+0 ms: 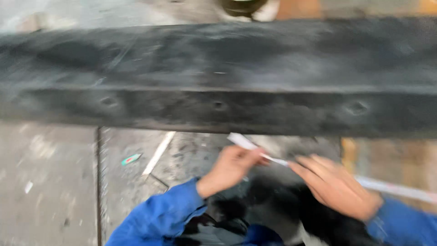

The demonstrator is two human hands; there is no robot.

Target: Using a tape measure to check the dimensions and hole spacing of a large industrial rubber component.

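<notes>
A long black metal beam (pixel 218 77) with several dimpled holes along its front face spans the whole view. Below it, my left hand (pixel 230 168) pinches a thin white strip (pixel 246 143), possibly a tape or paper band. The strip runs right past my right hand (pixel 337 184) to the frame's edge. My right hand lies over the strip with fingers stretched toward the left hand; the blur hides whether it grips it. Both arms wear blue sleeves (pixel 159 216). The picture is motion-blurred.
Grey concrete floor (pixel 45 182) lies below the beam, with a white line (pixel 159 152) and a small green and red scrap (pixel 131 159). A dark round object (pixel 241 5) sits beyond the beam at the top. Dark clothing fills the bottom centre.
</notes>
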